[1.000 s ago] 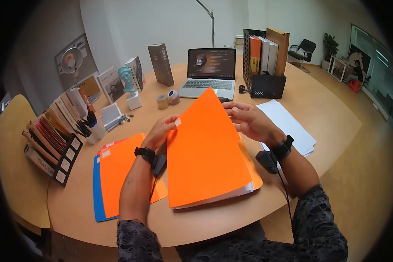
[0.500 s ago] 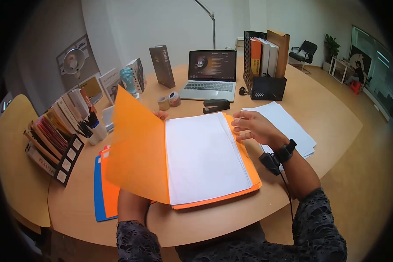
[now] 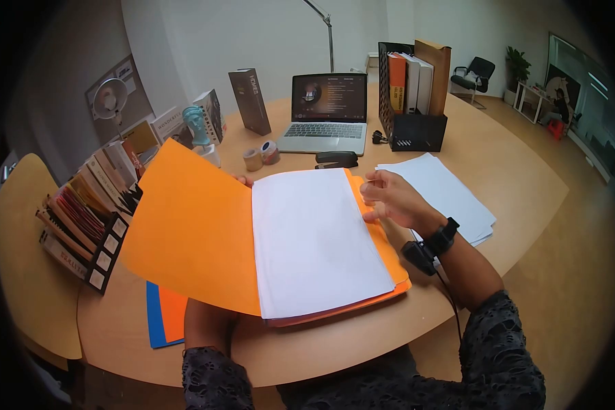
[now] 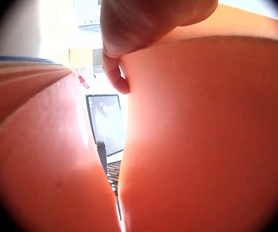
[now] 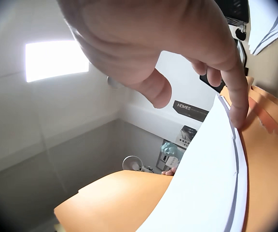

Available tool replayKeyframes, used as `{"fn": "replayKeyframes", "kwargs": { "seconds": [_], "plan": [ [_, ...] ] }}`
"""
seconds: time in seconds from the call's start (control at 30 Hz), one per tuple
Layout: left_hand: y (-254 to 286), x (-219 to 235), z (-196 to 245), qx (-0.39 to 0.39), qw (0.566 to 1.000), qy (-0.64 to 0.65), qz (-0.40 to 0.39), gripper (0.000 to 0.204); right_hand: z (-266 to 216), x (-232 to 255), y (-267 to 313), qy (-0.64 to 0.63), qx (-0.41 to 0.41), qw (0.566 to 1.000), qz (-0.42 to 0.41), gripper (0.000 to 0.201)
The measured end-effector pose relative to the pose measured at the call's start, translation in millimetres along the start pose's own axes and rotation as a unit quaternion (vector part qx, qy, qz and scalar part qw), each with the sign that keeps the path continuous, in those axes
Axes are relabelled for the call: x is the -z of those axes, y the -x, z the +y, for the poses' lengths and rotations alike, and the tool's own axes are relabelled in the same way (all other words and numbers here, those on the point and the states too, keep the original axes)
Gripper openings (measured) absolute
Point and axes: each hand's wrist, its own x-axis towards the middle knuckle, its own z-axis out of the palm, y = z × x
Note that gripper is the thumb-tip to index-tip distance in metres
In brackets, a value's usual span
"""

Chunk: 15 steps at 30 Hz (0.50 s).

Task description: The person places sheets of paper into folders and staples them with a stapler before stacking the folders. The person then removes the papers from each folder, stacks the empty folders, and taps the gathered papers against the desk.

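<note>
An orange folder (image 3: pixel 191 225) lies spread with its cover raised to the left, showing a stack of white paper (image 3: pixel 314 239) inside. Behind the cover's top edge, the left hand (image 3: pixel 243 180) is mostly hidden; the left wrist view shows the left hand (image 4: pixel 153 24) gripping the orange cover (image 4: pixel 206 125), fingers bent at its edge. At the stack's upper right edge is the right hand (image 3: pixel 403 201), thumb and fingers apart. In the right wrist view, the right hand (image 5: pixel 177 43) touches the edge of the paper (image 5: pixel 201 169) with one fingertip.
Loose white sheets (image 3: pixel 444 195) lie right of the folder. Beyond are a black stapler (image 3: pixel 336 159), tape rolls (image 3: pixel 261 156), a laptop (image 3: pixel 328 113) and a black file holder (image 3: pixel 420 133). Blue and orange folders (image 3: pixel 171 314) lie partly under the raised cover; a book rack (image 3: pixel 106 253) stands left.
The orange cover has swung from closed to the left, uncovering the white paper. The left hand went behind it with the cover, while the right hand stayed near the right edge.
</note>
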Motion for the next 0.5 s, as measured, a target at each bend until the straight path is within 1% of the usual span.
{"fn": "replayKeyframes", "kwargs": {
  "seconds": [0.07, 0.2, 0.27, 0.37, 0.4, 0.47, 0.5],
  "plan": [
    [3.5, 3.3, -2.0, -0.006, 1.0, -0.004, 0.008, 0.016, -3.9, -3.9, 3.4, 0.049, 0.03, 0.998, -0.006, 0.077],
    [25.0, 8.7, -11.8, -0.017, 1.0, -0.014, 0.023, 0.017, -3.2, -6.7, 4.0, 0.037, 0.03, 0.999, -0.012, 0.071],
    [34.6, 11.8, -16.8, -0.022, 0.999, -0.019, 0.03, 0.017, -0.8, -6.4, 3.3, -0.02, 0.003, 1.0, -0.016, 0.066],
    [48.6, 19.4, -22.7, -0.03, 0.998, -0.026, 0.041, 0.017, -10.0, -13.1, 13.3, -0.056, -0.014, 0.998, -0.033, 0.061],
    [53.4, 21.7, -24.3, -0.032, 0.998, -0.029, 0.044, 0.017, -7.5, -11.5, 10.4, -0.056, -0.014, 0.998, -0.033, 0.061],
    [63.2, 26.7, -27.8, -0.036, 0.997, -0.033, 0.052, 0.017, -1.7, -8.2, 3.0, -0.053, -0.04, 0.995, -0.074, 0.056],
    [68.1, 29.0, -29.6, -0.038, 0.997, -0.036, 0.056, 0.017, 0.6, -7.7, 2.0, -0.053, -0.04, 0.995, -0.074, 0.056]
  ]
}}
